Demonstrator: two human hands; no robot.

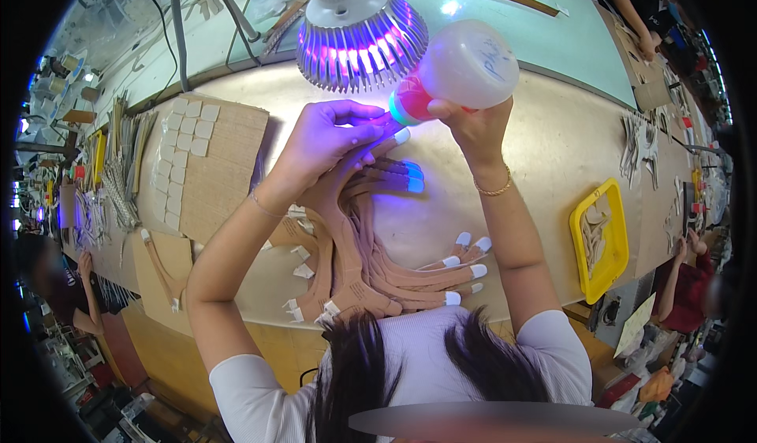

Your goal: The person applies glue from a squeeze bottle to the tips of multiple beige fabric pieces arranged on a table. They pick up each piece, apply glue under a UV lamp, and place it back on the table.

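My right hand (479, 132) grips an upturned squeeze bottle (477, 61), cloudy white with a red neck and a teal ring. Its nozzle end points down-left, close to the fingers of my left hand (327, 139). Those fingers pinch the end of a tan fabric strap piece (341, 181); whether the nozzle touches it, I cannot tell. Below lies a heap of similar tan strap pieces (371, 246), several with white tips and white tabs. A finned bulb lamp (363, 45), glowing purple, hangs just above my left hand and tints it.
At the left, a cardboard sheet (229, 139) carries rows of white squares (186, 141), and one strap piece (160, 269) lies apart. A yellow basket (620, 234) with tan pieces stands right. Other people (684, 289) work at both sides.
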